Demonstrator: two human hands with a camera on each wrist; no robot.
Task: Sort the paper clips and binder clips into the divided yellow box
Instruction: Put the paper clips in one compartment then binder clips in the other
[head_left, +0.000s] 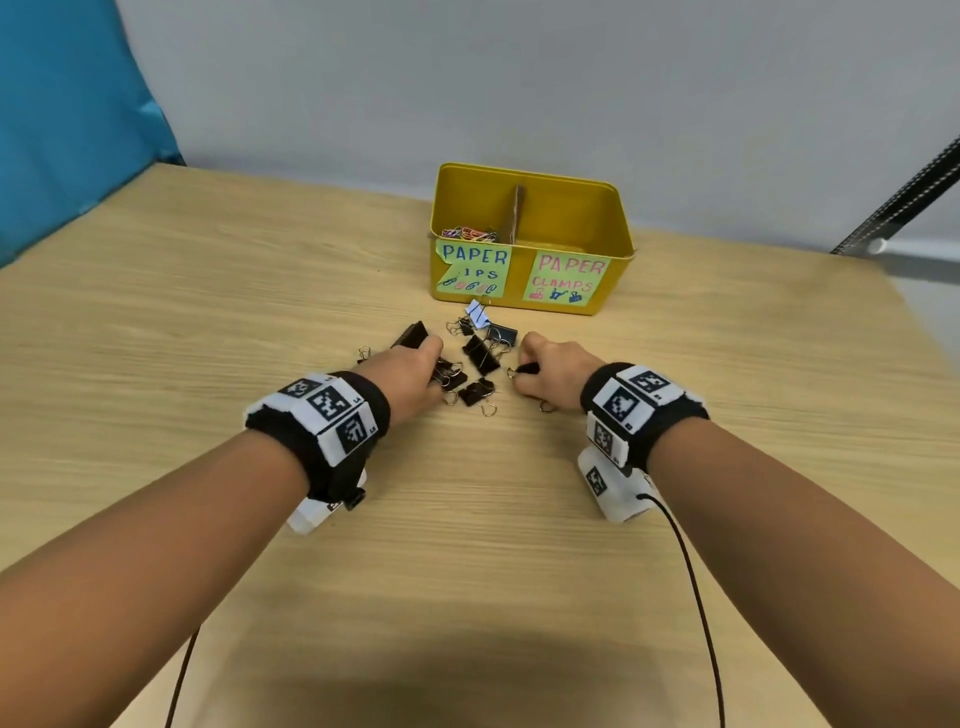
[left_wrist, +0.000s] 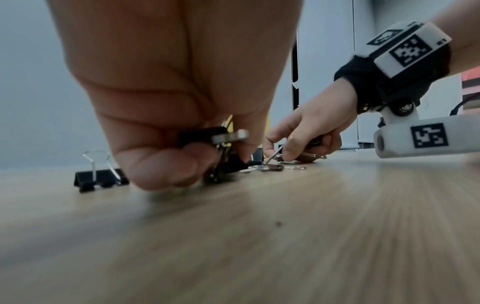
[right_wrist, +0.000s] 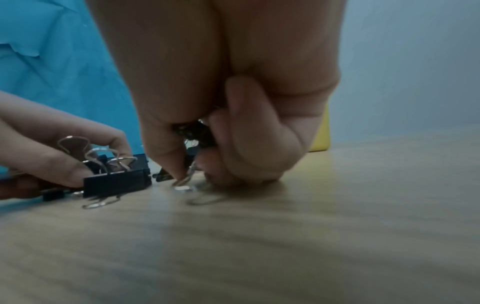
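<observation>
Left hand fingers curled down onto the counter, pinching a black binder clip at the near-left edge of the loose pile; the clip's wire handle shows between thumb and fingertip in the left wrist view. Right hand fingers also curled, closed round a small black binder clip at the pile's right edge, with dark metal showing inside the fist in the right wrist view and a wire loop touching the counter beneath the fingertips. Between the two hands lies the pile of black binder clips, several with silver handles folded out; one larger clip sits at the pile's far-left, and a white-patterned clip lies just in front of the yellow box. Another black clip stands on the counter to the left of the left hand in the left wrist view. The yellow box stands beyond the pile, near the wall, split by a cardboard divider. Its left compartment holds coloured paper clips; what the right compartment holds cannot be made out. Green labels on the box front: left one reads "PAPER ..IPS", right one "PAPER CLAMPS". Both wrists carry black bands with black-and-white marker tags. Blue cloth hangs far left of the box.
</observation>
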